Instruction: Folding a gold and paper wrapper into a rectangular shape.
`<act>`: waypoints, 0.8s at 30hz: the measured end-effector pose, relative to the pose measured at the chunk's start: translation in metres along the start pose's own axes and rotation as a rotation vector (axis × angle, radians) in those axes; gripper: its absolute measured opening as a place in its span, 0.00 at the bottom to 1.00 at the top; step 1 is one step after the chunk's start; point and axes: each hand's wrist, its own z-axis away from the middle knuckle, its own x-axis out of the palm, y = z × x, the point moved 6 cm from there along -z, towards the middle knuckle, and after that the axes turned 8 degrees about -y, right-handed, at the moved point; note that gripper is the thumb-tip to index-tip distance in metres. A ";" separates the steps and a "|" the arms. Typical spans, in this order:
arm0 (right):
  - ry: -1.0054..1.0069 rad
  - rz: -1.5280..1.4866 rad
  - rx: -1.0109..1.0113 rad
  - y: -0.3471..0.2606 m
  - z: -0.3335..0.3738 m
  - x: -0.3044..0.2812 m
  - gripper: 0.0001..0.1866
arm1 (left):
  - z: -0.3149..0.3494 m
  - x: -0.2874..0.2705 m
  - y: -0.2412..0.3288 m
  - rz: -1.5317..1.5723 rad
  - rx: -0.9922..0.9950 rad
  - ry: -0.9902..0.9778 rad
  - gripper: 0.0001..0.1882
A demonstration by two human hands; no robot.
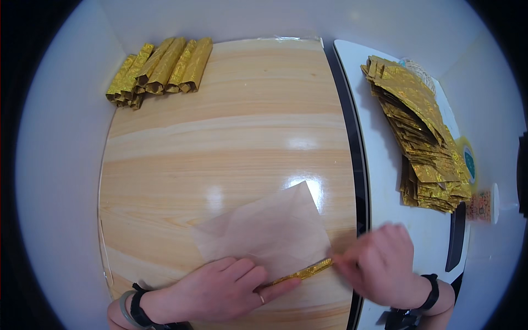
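Your left hand [225,289], loosely open, apparently pins the paper [269,223] steady; your right hand [379,265] blurs, grip unclear.

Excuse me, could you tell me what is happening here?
A person's left hand rests on a pale brown sheet on the wooden table, by its gold near edge, which looks rolled. The blurred right hand is at that edge's right end. Gold tubes lie at the table's far left; a stack of gold papers lies on the white surface at right.
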 end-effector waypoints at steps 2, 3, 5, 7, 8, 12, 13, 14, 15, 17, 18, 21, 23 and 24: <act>-0.686 -0.482 -0.075 -0.022 0.026 0.038 0.25 | 0.001 0.002 0.001 0.020 0.005 -0.015 0.32; -0.682 -0.483 -0.078 -0.031 0.031 0.040 0.25 | 0.001 0.002 0.002 0.041 0.007 -0.040 0.31; -0.328 0.160 -0.412 -0.069 0.029 0.032 0.46 | -0.001 0.009 0.002 0.114 0.017 0.015 0.31; -0.318 0.269 -0.314 -0.076 0.036 0.042 0.49 | 0.000 0.009 0.002 0.188 0.005 0.056 0.31; -0.308 0.383 -0.211 -0.073 0.038 0.044 0.51 | 0.000 0.009 0.001 0.163 -0.005 0.040 0.31; -0.343 0.406 -0.164 -0.070 0.040 0.040 0.53 | -0.001 0.004 -0.004 0.213 -0.037 -0.061 0.32; -0.341 0.436 -0.140 -0.069 0.042 0.038 0.53 | -0.002 0.002 -0.003 0.209 -0.024 -0.057 0.32; -0.338 0.466 -0.116 -0.069 0.043 0.035 0.54 | -0.003 0.002 -0.003 0.219 -0.020 -0.060 0.32; -0.336 0.465 -0.113 -0.069 0.044 0.035 0.54 | -0.002 0.002 -0.003 0.230 -0.026 -0.069 0.33; -0.352 0.629 -0.055 -0.066 0.045 0.035 0.55 | 0.000 0.006 -0.004 0.264 -0.029 -0.080 0.33; -0.348 0.628 -0.058 -0.067 0.045 0.035 0.55 | 0.001 0.007 -0.003 0.299 -0.042 -0.093 0.33; -0.351 0.557 -0.073 -0.068 0.044 0.033 0.56 | 0.003 0.004 -0.003 0.277 -0.035 -0.058 0.33; -0.290 0.551 -0.039 -0.066 0.041 0.031 0.56 | 0.003 0.004 -0.004 0.270 -0.035 -0.068 0.33; -0.288 0.549 -0.049 -0.064 0.039 0.032 0.56 | 0.003 0.004 -0.003 0.264 -0.027 -0.077 0.33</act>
